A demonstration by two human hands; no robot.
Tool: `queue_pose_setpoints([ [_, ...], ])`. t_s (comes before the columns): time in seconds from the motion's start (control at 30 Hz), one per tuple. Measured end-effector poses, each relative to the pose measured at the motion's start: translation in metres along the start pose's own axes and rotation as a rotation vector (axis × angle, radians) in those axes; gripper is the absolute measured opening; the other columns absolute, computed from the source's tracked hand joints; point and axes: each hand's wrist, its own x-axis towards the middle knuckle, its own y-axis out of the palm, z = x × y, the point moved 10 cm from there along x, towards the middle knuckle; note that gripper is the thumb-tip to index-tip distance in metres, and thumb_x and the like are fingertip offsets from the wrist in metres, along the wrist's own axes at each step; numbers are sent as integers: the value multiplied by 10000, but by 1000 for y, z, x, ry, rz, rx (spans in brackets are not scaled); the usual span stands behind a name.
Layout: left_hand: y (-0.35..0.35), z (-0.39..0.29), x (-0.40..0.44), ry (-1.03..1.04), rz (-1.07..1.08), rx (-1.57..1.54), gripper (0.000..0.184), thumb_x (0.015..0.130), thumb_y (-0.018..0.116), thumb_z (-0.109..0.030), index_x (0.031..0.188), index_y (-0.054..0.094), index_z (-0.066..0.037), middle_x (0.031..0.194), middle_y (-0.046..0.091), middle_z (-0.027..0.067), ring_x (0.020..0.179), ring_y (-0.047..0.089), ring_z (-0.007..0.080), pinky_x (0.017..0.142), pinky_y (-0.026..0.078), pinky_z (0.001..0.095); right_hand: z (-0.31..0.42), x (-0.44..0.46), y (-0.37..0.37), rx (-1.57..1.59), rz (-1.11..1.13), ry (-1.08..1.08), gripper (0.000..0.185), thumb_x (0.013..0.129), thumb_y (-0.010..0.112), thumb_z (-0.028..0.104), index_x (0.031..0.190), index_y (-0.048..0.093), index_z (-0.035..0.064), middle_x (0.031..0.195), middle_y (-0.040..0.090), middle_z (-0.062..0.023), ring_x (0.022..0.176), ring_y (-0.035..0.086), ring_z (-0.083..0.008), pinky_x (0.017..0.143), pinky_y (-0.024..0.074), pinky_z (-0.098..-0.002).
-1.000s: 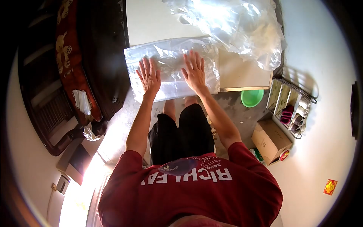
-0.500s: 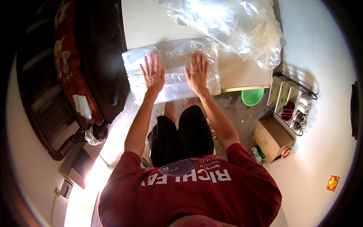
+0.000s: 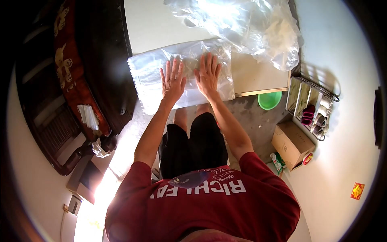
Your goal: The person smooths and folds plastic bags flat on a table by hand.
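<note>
A flat stack of clear plastic sheets or bags (image 3: 149, 76) lies across the front edge of the pale table (image 3: 258, 78), its near side hanging slightly over. My left hand (image 3: 172, 82) rests on it around the middle, palm down with fingers stretched. Just to the right, my right hand (image 3: 207, 76) also lies flat on the plastic, fingers spread. Neither hand grips anything. Behind and to the right is a large crumpled heap of clear plastic (image 3: 258, 32).
A green basin (image 3: 269, 100) is on the floor below the table's right part. Further right are a shoe rack (image 3: 302, 99) and a cardboard box (image 3: 292, 143). Dark wooden furniture (image 3: 105, 60) borders the table's left side.
My left hand has slid right across the plastic, closer to my right hand, which has moved only slightly. The view has shifted a little.
</note>
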Motion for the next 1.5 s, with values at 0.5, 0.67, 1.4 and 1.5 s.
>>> queue_pose_setpoints([
  [0.5, 3, 12, -3, -20, -28, 31, 585, 893, 502, -314, 1426, 287, -203, 1499, 189, 84, 1381, 122, 357, 1077, 56, 582, -31, 44, -21, -29, -100, -120, 539, 885, 521, 273, 1379, 356, 133, 1456, 291, -99, 1345, 266, -268, 1091, 197, -461],
  [0.67, 4, 14, -3, -17, -48, 15, 606, 882, 515, -331, 1430, 279, -225, 1502, 187, 79, 1381, 126, 355, 1073, 53, 592, -49, 46, -33, -44, -131, -92, 577, 894, 519, 226, 1406, 292, 90, 1462, 263, -137, 1347, 241, -337, 1084, 209, -475],
  [1.4, -34, 81, -49, -243, -259, 160, 654, 918, 442, -232, 1426, 121, 26, 1498, 76, 207, 1391, 78, 339, 1102, 20, 530, 25, -28, -14, 0, -91, -134, 564, 878, 544, 270, 1383, 348, 115, 1469, 259, -113, 1352, 237, -313, 1085, 172, -509],
  [1.5, 7, 31, -61, -157, -65, -14, 614, 921, 422, -247, 1432, 169, -18, 1498, 133, 170, 1384, 114, 349, 1104, 38, 526, 43, -50, 1, 62, -21, -172, 568, 858, 560, 247, 1373, 366, 103, 1444, 305, -129, 1342, 256, -328, 1081, 184, -498],
])
